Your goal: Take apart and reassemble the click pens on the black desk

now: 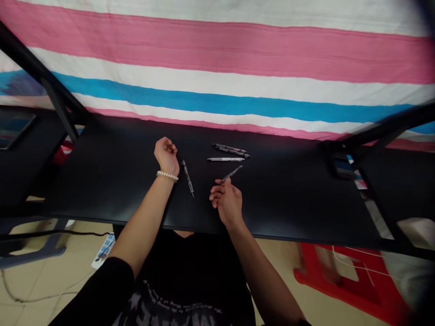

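My right hand (pixel 227 199) pinches a dark patterned pen (pixel 233 173) between thumb and fingers, its free end pointing up and to the right over the black table (pixel 288 194). My left hand (pixel 166 156), with a beaded bracelet at the wrist, rests on the table with its fingers curled in and nothing visible in them. Just right of that wrist lies a grey and black pen (pixel 188 179), slanted, tip towards me. Beyond my right hand, a white and black pen (pixel 226 159) lies crosswise, and two dark patterned pens (pixel 231 150) lie close together behind it.
A striped cloth (pixel 217 54) hangs along the table's back edge. Black metal struts (pixel 61 108) stand at both sides. Below are a red plastic stool (pixel 353 285) at right and a power strip (pixel 103 250) with cables at left. A dark flat device (pixel 15 129) lies far left.
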### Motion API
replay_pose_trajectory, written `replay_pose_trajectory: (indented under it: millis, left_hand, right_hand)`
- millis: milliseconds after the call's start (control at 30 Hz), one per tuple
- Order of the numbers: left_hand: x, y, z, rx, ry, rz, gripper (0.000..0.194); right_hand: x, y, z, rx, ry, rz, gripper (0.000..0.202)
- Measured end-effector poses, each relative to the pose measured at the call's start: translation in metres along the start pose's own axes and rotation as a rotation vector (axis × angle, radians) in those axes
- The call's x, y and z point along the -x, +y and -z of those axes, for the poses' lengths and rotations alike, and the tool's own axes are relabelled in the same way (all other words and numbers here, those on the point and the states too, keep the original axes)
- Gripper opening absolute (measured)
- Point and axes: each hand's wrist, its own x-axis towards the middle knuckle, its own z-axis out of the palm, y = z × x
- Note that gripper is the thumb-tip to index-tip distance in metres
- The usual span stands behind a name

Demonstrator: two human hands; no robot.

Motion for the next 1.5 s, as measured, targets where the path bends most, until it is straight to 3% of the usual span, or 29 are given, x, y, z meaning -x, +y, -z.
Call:
replay_pose_trajectory:
  millis: [100, 267, 333, 400, 467, 533, 600, 700, 767, 1000, 1167, 1233, 1333, 1400, 1500]
  left_hand:
    - [-0.001, -0.002, 0.001, -0.025, 0.041, -0.025, 0.016]
    - [-0.003, -0.007, 0.002, -0.142, 0.02, -0.059, 0.016]
    - [-0.004, -0.01, 0.004, -0.244, 0.009, -0.091, 0.018]
    - [-0.005, -0.012, 0.005, -0.341, -0.011, -0.1, 0.018]
    - [-0.005, -0.012, 0.006, -0.41, -0.041, -0.093, 0.014]
    - [-0.003, -0.011, 0.006, -0.466, -0.116, -0.084, 0.008]
    - [0.005, -0.008, 0.006, -0.515, -0.305, 0.004, 0.006]
    - [0.022, -0.004, 0.004, -0.502, -0.683, 0.294, 0.023]
    - [0.032, -0.002, 0.003, -0.441, -0.803, 0.408, 0.036]
    - [0.037, -0.003, 0.005, -0.431, -0.667, 0.316, 0.04]
    - [0.041, -0.011, 0.007, -0.452, -0.529, 0.201, 0.037]
    - [0.042, -0.012, 0.007, -0.417, -0.478, 0.199, 0.034]
    - [0.041, -0.011, 0.006, -0.333, -0.437, 0.219, 0.029]
    - [0.04, -0.01, 0.005, -0.311, -0.425, 0.227, 0.025]
    - [0.041, -0.011, 0.004, -0.304, -0.414, 0.248, 0.023]
  right_hand:
    - [-0.007, -0.003, -0.003, 0.247, -0.056, 0.022, 0.057]
    - [0.003, -0.001, -0.023, 1.049, -0.125, 0.389, 0.045]
    - [0.008, 0.003, -0.037, 1.287, -0.152, 0.471, 0.033]
    - [0.008, 0.009, -0.047, 1.38, -0.191, 0.51, 0.013]
    - [0.004, 0.014, -0.051, 1.269, -0.207, 0.503, 0.01]
    - [-0.003, 0.018, -0.047, 0.983, -0.24, 0.427, 0.013]
    - [-0.008, 0.021, -0.039, 0.678, -0.283, 0.354, 0.021]
    - [-0.012, 0.023, -0.028, 0.382, -0.282, 0.343, 0.035]
    - [-0.012, 0.024, -0.026, 0.284, -0.244, 0.351, 0.038]
    - [-0.012, 0.031, -0.029, 0.371, -0.297, 0.404, 0.04]
    - [-0.01, 0.041, -0.027, 0.572, -0.017, 0.586, 0.034]
    - [-0.008, 0.041, -0.029, 0.527, 0.035, 0.615, 0.036]
    - [-0.007, 0.038, -0.032, 0.365, -0.013, 0.534, 0.05]
    - [-0.006, 0.036, -0.033, 0.327, -0.03, 0.523, 0.047]
    - [-0.006, 0.035, -0.032, 0.336, 0.017, 0.637, 0.037]
